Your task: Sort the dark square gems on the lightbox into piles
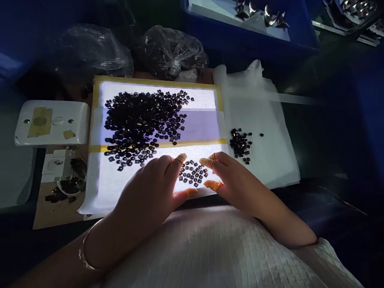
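A lit white light panel (204,127) with yellow tape edges lies before me. Spread thinly near its front edge is a small group of dark, squarish pieces (193,174), each with a light centre. My left hand (153,182) rests at the left of this group, thumb and forefinger apart. On the other side is my right hand (229,172), its fingers also parted, fingertips at the edge of the pieces. Orange-yellow covers wrap several fingertips. Behind my left hand sits a large heap of the same dark pieces (138,116).
Right of the panel, a smaller dark pile (239,143) lies on translucent sheets (270,160). A white switch plate (52,122) stands at the left. Knotted plastic bags (175,52) sit behind the panel. A blue bin (249,34) with shiny metal pieces is at the back.
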`<action>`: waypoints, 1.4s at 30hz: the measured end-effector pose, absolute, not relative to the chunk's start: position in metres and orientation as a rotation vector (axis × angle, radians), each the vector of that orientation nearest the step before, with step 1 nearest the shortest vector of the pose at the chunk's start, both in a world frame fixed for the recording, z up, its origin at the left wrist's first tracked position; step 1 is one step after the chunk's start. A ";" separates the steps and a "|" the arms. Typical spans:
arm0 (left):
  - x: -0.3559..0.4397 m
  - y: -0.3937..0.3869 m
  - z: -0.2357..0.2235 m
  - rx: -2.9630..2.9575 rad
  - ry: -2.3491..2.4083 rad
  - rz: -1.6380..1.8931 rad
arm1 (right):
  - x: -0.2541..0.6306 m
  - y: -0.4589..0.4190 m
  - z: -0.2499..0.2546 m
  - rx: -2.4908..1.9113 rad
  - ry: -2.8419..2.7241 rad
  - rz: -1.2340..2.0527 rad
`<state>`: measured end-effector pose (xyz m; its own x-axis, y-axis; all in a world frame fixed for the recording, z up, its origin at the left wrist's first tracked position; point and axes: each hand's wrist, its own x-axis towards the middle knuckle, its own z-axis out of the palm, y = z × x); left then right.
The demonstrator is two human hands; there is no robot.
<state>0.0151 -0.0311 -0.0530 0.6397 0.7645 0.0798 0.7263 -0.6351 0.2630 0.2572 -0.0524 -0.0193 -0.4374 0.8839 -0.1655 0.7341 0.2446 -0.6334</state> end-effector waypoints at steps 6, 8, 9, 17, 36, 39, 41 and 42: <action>0.020 -0.027 -0.052 2.709 1.207 0.310 | 0.257 -0.047 -0.026 -1.495 -2.218 0.972; 0.016 -0.029 -0.050 2.672 1.197 0.317 | 0.263 -0.046 -0.029 -1.472 -2.148 0.950; 0.012 -0.030 -0.049 2.649 1.196 0.318 | 0.266 -0.046 -0.030 -1.467 -2.111 0.938; -0.014 -0.038 -0.042 2.523 1.237 0.282 | 0.270 -0.044 -0.035 -1.455 -1.994 0.949; -0.013 -0.042 -0.046 2.484 1.249 0.342 | 0.268 -0.045 -0.039 -1.462 -2.053 0.859; -0.014 -0.043 -0.046 2.455 1.248 0.374 | 0.267 -0.045 -0.040 -1.466 -2.065 0.842; -0.015 -0.042 -0.047 2.435 1.244 0.403 | 0.267 -0.045 -0.039 -1.473 -2.072 0.829; -0.015 -0.042 -0.048 2.427 1.240 0.413 | 0.266 -0.045 -0.039 -1.478 -2.077 0.820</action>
<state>-0.0154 -0.0420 -0.0477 0.5670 0.8193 0.0853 0.7067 -0.5371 0.4605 0.2665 -0.0450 -0.0391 -0.3171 0.9480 0.0267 0.6739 0.2451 -0.6970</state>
